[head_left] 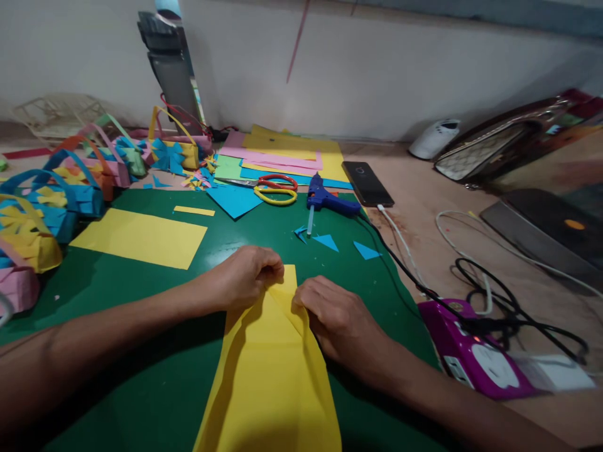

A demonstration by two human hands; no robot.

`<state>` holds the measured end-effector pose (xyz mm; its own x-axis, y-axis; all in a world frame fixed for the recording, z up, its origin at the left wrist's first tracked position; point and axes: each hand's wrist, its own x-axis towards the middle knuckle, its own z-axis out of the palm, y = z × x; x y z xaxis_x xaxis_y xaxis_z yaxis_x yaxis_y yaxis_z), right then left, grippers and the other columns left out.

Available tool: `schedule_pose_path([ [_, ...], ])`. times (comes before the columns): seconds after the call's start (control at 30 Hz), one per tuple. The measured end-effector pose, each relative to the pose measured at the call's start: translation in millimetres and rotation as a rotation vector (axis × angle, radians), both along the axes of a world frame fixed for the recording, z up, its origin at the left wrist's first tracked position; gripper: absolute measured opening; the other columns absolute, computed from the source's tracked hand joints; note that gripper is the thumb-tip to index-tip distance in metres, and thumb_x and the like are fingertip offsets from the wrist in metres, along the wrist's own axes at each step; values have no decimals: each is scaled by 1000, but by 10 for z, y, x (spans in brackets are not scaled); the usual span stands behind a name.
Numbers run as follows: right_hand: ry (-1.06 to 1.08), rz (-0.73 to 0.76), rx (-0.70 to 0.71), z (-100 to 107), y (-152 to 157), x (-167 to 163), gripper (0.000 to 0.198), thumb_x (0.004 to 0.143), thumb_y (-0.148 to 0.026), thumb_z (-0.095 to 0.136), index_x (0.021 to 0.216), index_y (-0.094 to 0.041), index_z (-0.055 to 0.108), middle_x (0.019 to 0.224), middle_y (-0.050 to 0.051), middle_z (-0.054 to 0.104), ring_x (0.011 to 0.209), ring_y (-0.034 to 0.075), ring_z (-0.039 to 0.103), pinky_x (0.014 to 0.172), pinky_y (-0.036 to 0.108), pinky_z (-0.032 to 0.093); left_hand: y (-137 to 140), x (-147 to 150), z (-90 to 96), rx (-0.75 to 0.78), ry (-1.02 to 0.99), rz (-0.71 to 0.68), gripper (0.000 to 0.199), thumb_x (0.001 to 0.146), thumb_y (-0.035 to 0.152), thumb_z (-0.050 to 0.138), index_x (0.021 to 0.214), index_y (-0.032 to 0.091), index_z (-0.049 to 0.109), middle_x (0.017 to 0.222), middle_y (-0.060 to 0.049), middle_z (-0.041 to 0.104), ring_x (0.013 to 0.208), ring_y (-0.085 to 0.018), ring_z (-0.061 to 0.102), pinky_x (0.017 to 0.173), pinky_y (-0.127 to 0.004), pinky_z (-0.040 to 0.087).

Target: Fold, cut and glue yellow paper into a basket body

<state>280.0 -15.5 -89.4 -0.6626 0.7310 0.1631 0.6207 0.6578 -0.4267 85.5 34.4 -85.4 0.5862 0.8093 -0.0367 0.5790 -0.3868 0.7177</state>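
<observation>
A long sheet of yellow paper (268,376) stretches from the bottom edge up to both my hands, its far end creased and folded inward. My left hand (249,276) pinches the upper left of that end, fingers curled. On the opposite side my right hand (330,311) grips the right edge, thumb and fingers closed on it. A narrow flap of yellow sticks up between the hands. Left of them lies a flat yellow rectangle (141,237) on the green mat (127,370), with a thin yellow strip (194,211) above it.
Small paper baskets (174,154) line the left. Behind are scissors (276,189), a blue glue gun (330,199), stacked coloured paper (292,150) and a phone (367,183). Blue scraps (326,242) lie beyond my hands. Cords run to a magenta power strip (475,351) at right.
</observation>
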Motion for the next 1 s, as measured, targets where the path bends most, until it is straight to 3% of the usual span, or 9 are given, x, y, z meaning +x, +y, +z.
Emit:
schedule_pose_path([
  [0.2,10,2,3,5,2,9,20,76,2,44,74,-18,46,73,2,53,70,15,45,59,25,32,42,-36,12,-54,-18,-12,21,77,-1,47,78,14,62,80,-1,67,74,-12,60,65,-20,43],
  [0.43,21,5,8,-22,12,13,20,77,1,44,75,-18,47,73,3,54,70,15,46,60,25,33,42,-97,-17,21,9,-228,23,78,-2,42,78,14,59,90,-5,60,83,-15,57,74,-25,44],
  [0.7,21,3,45,3,10,7,20,81,-1,42,73,-19,48,72,3,55,68,15,47,57,25,34,-44,-22,-6,64,157,-231,14,83,6,44,81,15,55,91,-7,56,88,-20,53,72,-29,41],
  [0.8,86,36,48,-10,-23,-8,18,83,-3,42,82,-18,53,79,6,61,74,17,53,62,27,41,-46,-17,-7,67,138,-241,15,80,4,46,80,14,56,92,-8,55,90,-20,52,74,-30,41],
  [0.93,213,40,65,-50,-91,-13,31,87,-4,41,114,-17,50,97,9,66,87,18,60,71,29,48,-20,-52,-2,51,74,-285,18,73,-1,47,75,15,55,89,-6,54,87,-18,52,72,-28,41],
  [1.0,233,57,71,-52,-120,0,29,87,-4,42,112,-16,51,93,8,66,87,18,61,72,30,49,0,-78,-1,11,39,-289,20,69,-5,46,71,15,53,90,-5,55,84,-16,53,71,-26,41],
])
